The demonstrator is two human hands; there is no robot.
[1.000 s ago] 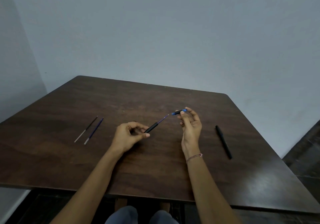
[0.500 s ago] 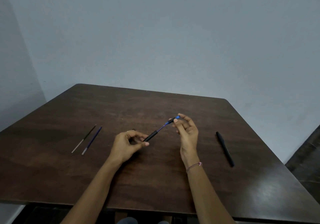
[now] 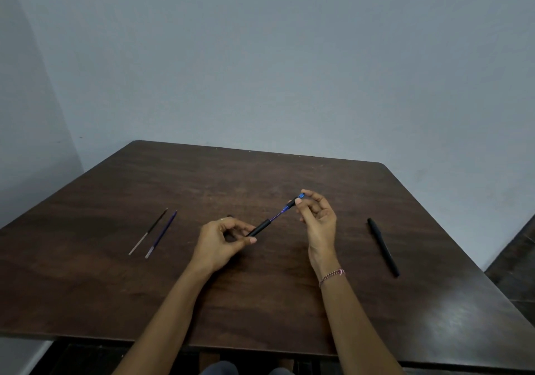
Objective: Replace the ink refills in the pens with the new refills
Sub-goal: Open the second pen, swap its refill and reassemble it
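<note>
Above the middle of the table (image 3: 260,302), the left hand (image 3: 220,241) pinches the black barrel (image 3: 259,230) between thumb and curled fingers, likely steadying it so the thin refill (image 3: 276,216) runs straight out of its far end. The right hand (image 3: 318,221) pinches the blue-tipped end piece (image 3: 296,200) at that refill's other end; whether the two are joined is too small to tell. A dark spare refill (image 3: 148,231) and a blue spare refill (image 3: 161,234) lie side by side well to the left, and a second black pen (image 3: 382,246) lies well to the right.
</note>
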